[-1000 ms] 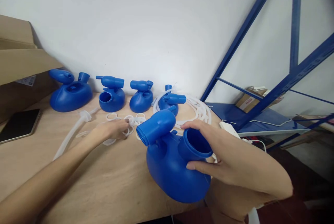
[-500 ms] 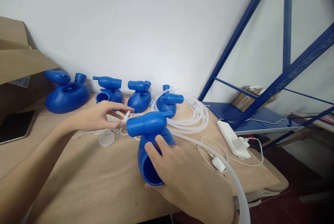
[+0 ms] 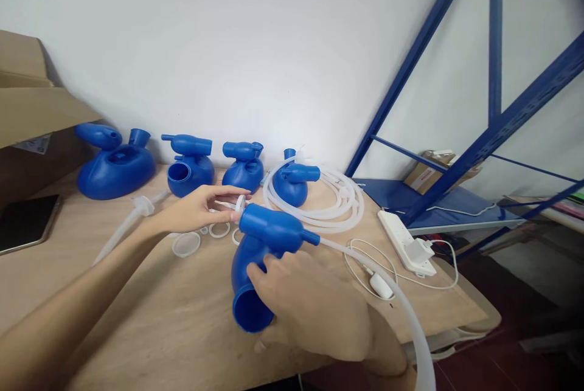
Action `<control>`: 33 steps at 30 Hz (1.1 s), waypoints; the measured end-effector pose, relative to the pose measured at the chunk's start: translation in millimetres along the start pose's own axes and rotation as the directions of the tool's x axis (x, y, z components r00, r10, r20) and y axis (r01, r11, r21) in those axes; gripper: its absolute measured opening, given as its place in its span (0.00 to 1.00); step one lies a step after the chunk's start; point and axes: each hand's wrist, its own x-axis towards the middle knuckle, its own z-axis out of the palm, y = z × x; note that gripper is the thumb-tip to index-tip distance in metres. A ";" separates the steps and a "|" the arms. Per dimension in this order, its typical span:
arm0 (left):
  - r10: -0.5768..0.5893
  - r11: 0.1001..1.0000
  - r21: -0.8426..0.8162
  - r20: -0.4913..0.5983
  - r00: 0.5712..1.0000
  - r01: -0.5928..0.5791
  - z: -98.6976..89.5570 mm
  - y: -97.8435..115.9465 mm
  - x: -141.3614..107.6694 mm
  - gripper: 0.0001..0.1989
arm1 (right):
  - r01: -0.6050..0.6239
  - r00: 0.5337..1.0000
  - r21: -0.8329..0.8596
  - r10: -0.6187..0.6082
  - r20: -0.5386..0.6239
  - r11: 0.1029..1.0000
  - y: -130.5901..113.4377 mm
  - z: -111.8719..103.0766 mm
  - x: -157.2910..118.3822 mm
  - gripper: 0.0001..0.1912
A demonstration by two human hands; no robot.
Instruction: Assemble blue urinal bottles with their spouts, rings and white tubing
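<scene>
My right hand (image 3: 310, 303) grips a blue plastic bottle (image 3: 246, 263) by its body, near the round open mouth that faces down toward me. A blue cylindrical part (image 3: 274, 227) lies across the top of this bottle, its narrow spout pointing right. At its wide left end, my left hand (image 3: 214, 205) pinches a small white ring-shaped piece (image 3: 239, 204) between thumb and fingers. Below the left hand, a round translucent cap (image 3: 186, 244) and white rings (image 3: 219, 230) lie on the wooden table (image 3: 173, 324).
Several blue bottles (image 3: 116, 172) stand along the wall, with coiled clear tubing (image 3: 351, 208) around the rightmost. A white tube (image 3: 123, 233) and phone (image 3: 27, 222) lie left, beside a cardboard box (image 3: 41, 108). A power strip (image 3: 401, 242) is at the right.
My left hand has moved right with the white piece, up to the blue part's wide end. The bottle has turned, so the spout now points lower right. The white tube at left has come into view.
</scene>
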 end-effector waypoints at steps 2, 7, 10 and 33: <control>0.014 0.997 -0.081 0.030 0.999 -0.011 -0.4 -2.8 0.3 0.33 | 0.019 1.000 0.029 -0.019 0.002 0.999 4.2 -2.5 -2.6 0.28; 0.004 0.993 -0.115 0.078 0.997 0.005 0.1 -1.7 -1.0 0.35 | 0.094 0.995 0.181 -0.084 -0.061 0.979 28.0 -13.7 -12.5 0.30; 0.003 0.998 -0.063 0.074 0.997 0.001 4.1 1.3 -0.8 0.35 | -0.075 0.971 0.185 0.114 -0.210 0.980 48.6 -15.9 -13.2 0.41; 0.465 0.822 0.443 -0.159 0.871 -0.358 26.5 -0.7 -9.4 0.28 | -0.024 0.998 0.636 -0.013 0.053 0.772 149.3 24.5 44.3 0.40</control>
